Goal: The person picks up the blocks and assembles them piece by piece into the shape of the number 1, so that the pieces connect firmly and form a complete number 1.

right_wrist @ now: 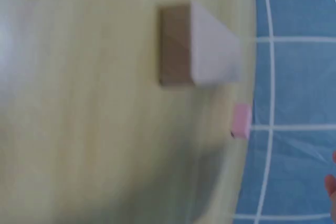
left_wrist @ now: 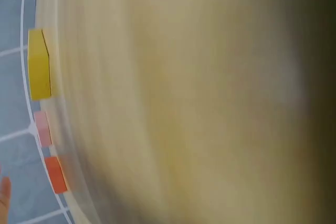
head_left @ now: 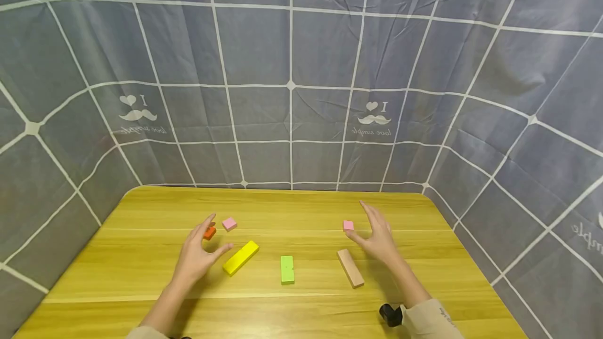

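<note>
My left hand (head_left: 195, 252) hovers over the left of the table, thumb and fingers spread with nothing held. Partly behind its fingers lies an orange block (head_left: 210, 233), and just beyond is a pink block (head_left: 229, 224). A long yellow block (head_left: 241, 258) lies slantwise right of the left thumb. My right hand (head_left: 378, 239) is likewise spread and holds nothing; its thumb overlaps the edge of a second pink block (head_left: 348, 225) in the head view. Below that hand lies a long light-wood block (head_left: 350, 269). Between the hands is a green block (head_left: 287, 270).
The wooden table (head_left: 292, 313) has a yellowish grain and rounded far corners. A grey curtain (head_left: 259, 119) with white grid lines hangs behind it and along both sides. A black device (head_left: 391, 315) sits at the right wrist, by the beige sleeve (head_left: 431, 320).
</note>
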A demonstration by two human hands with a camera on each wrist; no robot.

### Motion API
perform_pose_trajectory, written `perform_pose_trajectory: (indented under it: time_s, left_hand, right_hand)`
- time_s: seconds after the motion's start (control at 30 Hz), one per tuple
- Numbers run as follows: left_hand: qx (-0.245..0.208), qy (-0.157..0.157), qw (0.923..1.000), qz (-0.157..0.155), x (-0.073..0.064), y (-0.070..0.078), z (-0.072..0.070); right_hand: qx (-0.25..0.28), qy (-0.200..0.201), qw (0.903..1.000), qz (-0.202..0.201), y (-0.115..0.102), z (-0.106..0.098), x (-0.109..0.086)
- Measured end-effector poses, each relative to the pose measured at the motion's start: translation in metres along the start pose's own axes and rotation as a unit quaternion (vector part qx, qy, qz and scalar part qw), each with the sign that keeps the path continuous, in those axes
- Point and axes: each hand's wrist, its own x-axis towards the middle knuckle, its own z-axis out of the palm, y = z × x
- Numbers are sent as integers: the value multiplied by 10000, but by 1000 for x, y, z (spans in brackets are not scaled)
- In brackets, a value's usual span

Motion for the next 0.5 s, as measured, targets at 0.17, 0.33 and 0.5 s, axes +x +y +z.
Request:
perform_pose_trajectory:
  time_s: [0.17, 0.33, 0.5]
  left_hand:
    - [-532, 174, 9984, 41, -10, 5, 3]
    - [-817, -133, 9958, -395, -23, 10, 3]
    - [-944, -423, 9909, -856, -33, 9, 5]
  right_hand:
    - [1099, -228, 9935, 166, -9, 16, -8]
    - [1852, -593, 9801, 393, -21, 31, -15]
    - [2133, -787, 9727, 455, -42, 35, -19]
